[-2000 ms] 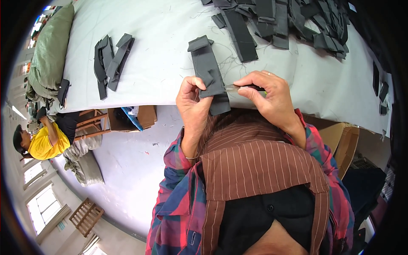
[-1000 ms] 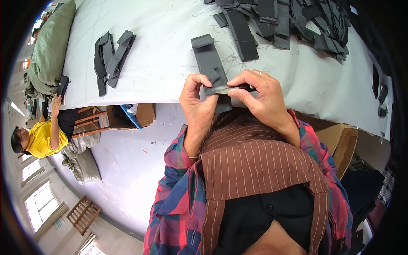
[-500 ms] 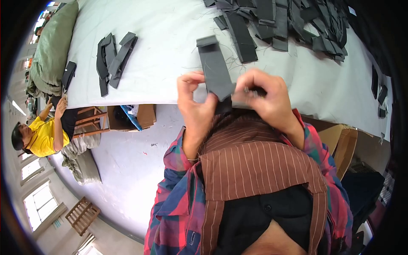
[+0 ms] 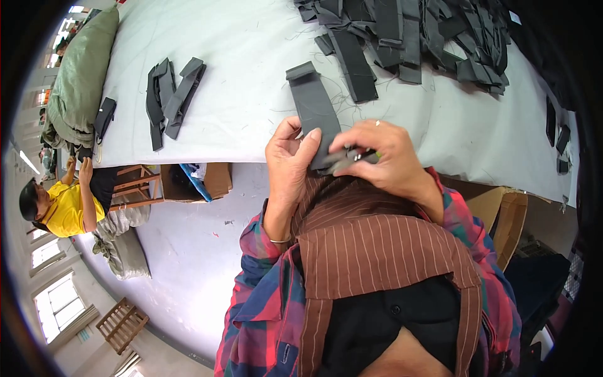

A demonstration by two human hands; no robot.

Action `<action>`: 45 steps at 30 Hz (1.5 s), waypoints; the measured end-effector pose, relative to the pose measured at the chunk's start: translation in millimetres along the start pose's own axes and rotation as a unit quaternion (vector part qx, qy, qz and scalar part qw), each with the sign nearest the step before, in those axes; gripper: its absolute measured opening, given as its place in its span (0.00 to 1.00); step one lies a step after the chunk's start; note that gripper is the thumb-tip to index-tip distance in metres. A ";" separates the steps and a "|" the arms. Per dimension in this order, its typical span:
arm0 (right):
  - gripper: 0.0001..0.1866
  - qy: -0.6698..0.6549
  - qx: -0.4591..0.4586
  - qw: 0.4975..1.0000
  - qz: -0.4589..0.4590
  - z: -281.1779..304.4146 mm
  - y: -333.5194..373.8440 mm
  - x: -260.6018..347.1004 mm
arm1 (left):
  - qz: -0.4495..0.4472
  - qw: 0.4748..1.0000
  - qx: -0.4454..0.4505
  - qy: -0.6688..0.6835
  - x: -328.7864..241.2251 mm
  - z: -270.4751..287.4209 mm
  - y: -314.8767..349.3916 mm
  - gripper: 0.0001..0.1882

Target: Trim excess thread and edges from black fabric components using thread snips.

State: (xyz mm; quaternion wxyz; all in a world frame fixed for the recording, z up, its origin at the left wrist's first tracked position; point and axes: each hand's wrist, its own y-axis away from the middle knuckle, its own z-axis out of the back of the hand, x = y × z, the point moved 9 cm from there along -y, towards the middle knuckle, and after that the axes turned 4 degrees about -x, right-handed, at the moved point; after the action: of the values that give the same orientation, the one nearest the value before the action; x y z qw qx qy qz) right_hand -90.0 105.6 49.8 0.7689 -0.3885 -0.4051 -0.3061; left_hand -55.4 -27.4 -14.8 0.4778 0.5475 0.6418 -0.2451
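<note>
My left hand (image 4: 290, 157) pinches a dark grey fabric strip (image 4: 312, 103) near its lower end, thumb on top. The strip's folded far end lies over the white table's front edge. In my right hand (image 4: 389, 156) is a small pair of thread snips (image 4: 352, 157), partly hidden by the fingers. Their blades are at the strip's lower end, against the fabric; motion blur hides whether they are closed. Loose threads (image 4: 342, 103) lie on the table beside the strip.
A heap of similar dark strips (image 4: 408, 38) covers the table's far right. Several strips (image 4: 179, 97) lie at the left, near a green sack (image 4: 81, 75). A person in yellow (image 4: 69, 210) works at the left edge. Cardboard boxes (image 4: 220, 181) stand under the table.
My left thumb has shifted up onto the strip's face. My right hand has brought the snips across to the strip's lower end. The strip has dropped slightly toward me.
</note>
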 end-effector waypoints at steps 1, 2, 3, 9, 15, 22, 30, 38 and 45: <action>0.09 -0.046 -0.017 0.998 -0.039 7.1 -2.1 -2.8 | -0.012 1.000 0.003 -0.009 -2.2 -0.1 0.2 0.09; 0.11 -0.017 -0.019 0.999 -0.039 13.8 -6.3 -7.2 | -0.001 1.000 -0.002 -0.008 -2.4 2.7 -0.2 0.09; 0.12 0.041 -0.013 0.999 -0.016 20.6 -11.2 -9.6 | -0.001 1.000 -0.002 -0.009 -3.6 3.4 0.3 0.09; 0.11 0.125 -0.003 0.992 0.033 19.4 -24.4 -12.0 | 0.030 0.999 0.018 -0.011 -2.4 -0.4 2.1 0.10; 0.10 0.163 0.009 0.984 0.074 13.0 -25.8 -3.6 | 0.069 0.997 0.009 0.020 0.6 2.7 6.9 0.09; 0.09 0.066 -0.020 0.998 -0.001 9.5 -21.0 -10.7 | 0.037 0.999 0.019 0.003 3.1 -1.5 7.7 0.10; 0.08 0.097 -0.043 0.994 0.034 1.1 -21.6 -4.1 | 0.055 0.997 -0.018 0.049 6.1 0.9 7.6 0.09; 0.10 0.141 -0.070 0.984 0.077 -1.4 -18.2 0.8 | 0.047 0.999 -0.021 -0.002 1.0 2.8 7.2 0.08; 0.08 0.164 -0.084 0.979 0.090 1.5 -15.4 4.2 | 0.050 0.998 -0.027 -0.011 3.0 2.3 8.2 0.08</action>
State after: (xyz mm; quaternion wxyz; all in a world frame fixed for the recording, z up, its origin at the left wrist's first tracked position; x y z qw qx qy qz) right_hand -100.5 98.4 59.4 0.8139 -0.4313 -0.2092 -0.3284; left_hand -46.7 -25.7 -16.8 0.5113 0.5626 0.6149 -0.2095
